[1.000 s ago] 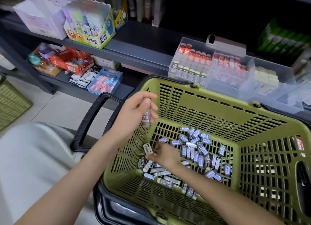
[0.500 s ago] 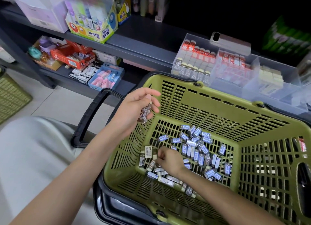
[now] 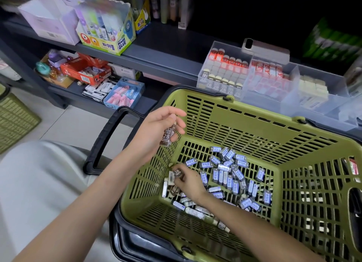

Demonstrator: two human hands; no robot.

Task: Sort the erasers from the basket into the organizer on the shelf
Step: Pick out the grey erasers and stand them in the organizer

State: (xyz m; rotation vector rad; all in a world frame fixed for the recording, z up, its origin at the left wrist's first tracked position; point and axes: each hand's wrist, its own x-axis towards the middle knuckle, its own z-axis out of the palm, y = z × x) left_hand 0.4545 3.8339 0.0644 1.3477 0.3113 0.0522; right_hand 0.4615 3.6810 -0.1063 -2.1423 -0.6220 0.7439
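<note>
Left hand (image 3: 156, 130) pinches a brown 2B eraser (image 3: 168, 134) above the green basket (image 3: 254, 112), likely gathering a batch, while right hand (image 3: 189, 181) pinches another 2B eraser (image 3: 177, 172) off the basket floor, the clear organizer (image 3: 225, 75) just behind on the shelf (image 3: 166, 50).

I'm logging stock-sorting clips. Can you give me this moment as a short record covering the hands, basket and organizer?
left hand: raised over the basket's left wall, holds a brown 2B eraser
right hand: low inside the basket, pinches a second brown eraser
basket: green, many loose erasers on its floor, mostly blue-labelled
organizer: clear, on the shelf behind the basket, with rows of erasers in its compartments
stage: picking, nothing being placed yet
</note>
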